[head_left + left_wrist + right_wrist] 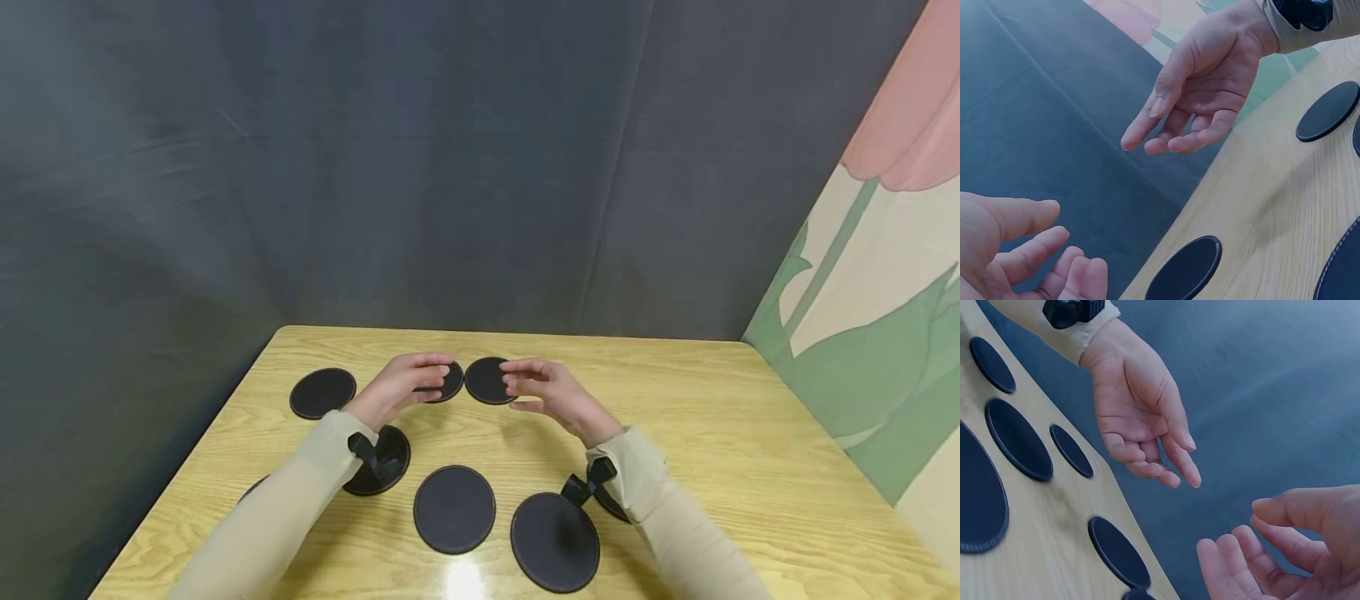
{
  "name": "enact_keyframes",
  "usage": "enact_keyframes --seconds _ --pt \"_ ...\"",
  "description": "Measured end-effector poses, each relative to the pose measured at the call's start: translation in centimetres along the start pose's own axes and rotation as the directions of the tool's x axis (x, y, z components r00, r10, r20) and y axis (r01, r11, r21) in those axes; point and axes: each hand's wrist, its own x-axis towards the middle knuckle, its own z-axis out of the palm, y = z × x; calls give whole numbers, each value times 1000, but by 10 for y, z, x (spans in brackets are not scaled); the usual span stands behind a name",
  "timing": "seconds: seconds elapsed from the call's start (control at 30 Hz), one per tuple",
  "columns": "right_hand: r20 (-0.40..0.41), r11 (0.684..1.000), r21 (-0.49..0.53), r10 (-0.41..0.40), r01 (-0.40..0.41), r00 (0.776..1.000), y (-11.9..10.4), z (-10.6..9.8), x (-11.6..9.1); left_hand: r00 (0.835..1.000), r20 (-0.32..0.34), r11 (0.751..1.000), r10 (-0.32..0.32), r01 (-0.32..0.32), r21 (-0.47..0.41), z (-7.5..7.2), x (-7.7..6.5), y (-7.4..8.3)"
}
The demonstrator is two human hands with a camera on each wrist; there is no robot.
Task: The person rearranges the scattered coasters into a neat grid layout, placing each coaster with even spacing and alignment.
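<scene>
Both hands hover over the wooden table, palms facing each other across a gap, fingers loosely bent and nothing held. My left hand [405, 385] partly covers a round black coaster [453, 383] at the back. Just right of that coaster lies another black coaster [486, 381], its right edge overlapped by the fingertips of my right hand [553, 390]. In the left wrist view, the right hand [1210, 81] shows its palm and relaxed fingers. The right wrist view shows the left hand [1138, 403] likewise, apart from the coasters.
Several more black coasters with stitched rims lie flat: one at back left [322, 392], one under the left wrist [393, 458], two in front, a front-middle coaster [454, 509] and a front-right coaster [555, 542]. A dark curtain [450, 167] hangs behind the table [712, 417]; a flower-painted wall [885, 333] stands right.
</scene>
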Motion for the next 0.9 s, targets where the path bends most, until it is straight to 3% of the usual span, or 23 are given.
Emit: enact_keyframes --seconds 0.37,0.7,0.9 --pt "45 998 44 -42 40 998 -3 34 14 997 -72 999 41 -40 24 -38 -35 -8" --pt "104 1000 22 -7 5 995 9 65 36 990 -138 999 1 6 51 -66 -53 -33" --pt "139 1000 -8 23 -22 990 21 82 46 987 -159 991 -12 33 130 -77 -62 -48"
